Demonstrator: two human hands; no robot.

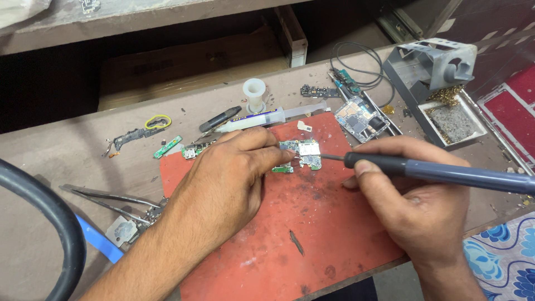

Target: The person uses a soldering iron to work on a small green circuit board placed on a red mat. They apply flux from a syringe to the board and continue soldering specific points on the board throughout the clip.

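My right hand (412, 195) grips a soldering iron (434, 171) with a dark blue-grey handle, its metal tip touching a small green circuit board (306, 151) on the red work mat (312, 234). My left hand (231, 173) rests on the mat just left of the board, its fingertips pinched at the board's left edge; whether a thin wire or tool lies between them cannot be told. A smaller green board piece (283, 168) lies under the left fingers.
A syringe of paste (262, 119), a white spool (254, 93), small board scraps (167, 146), a bigger circuit board (359, 118) and a grey iron stand with brass wool (446, 83) lie behind. Tweezers (106, 196) and a black cable (50, 223) sit left.
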